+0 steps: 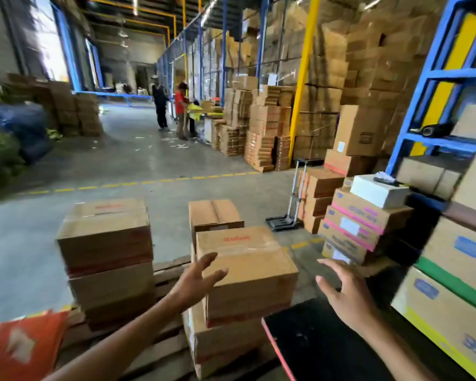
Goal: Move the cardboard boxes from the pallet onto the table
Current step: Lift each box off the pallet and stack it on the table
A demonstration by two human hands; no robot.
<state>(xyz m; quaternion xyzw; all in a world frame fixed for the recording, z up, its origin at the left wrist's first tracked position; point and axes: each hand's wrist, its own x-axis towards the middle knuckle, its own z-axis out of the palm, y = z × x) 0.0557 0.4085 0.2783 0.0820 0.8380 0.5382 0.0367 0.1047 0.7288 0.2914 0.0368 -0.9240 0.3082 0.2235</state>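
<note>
Both hands reach toward the top box (248, 268) of the near stack on the pallet (165, 350). The left hand (195, 281) has its fingers spread and nearly straight, holding nothing; its fingertips overlap the box's left top edge, though whether they actually touch the cardboard cannot be told. The right hand (346, 295) is open too, fingers splayed and slightly bent, and sits off the box's right side with a clear gap of floor between them. So the box lies between the two hands, nearer the left one, not yet gripped.

This box rests askew on a lower box (220, 342). Behind it stands another box (215, 214), and to the left a second stack (107, 257) sits on the same pallet. A dark surface with a red edge (313, 350), possibly the table, lies under the right forearm. Stacked cartons (357, 224) stand to the right.
</note>
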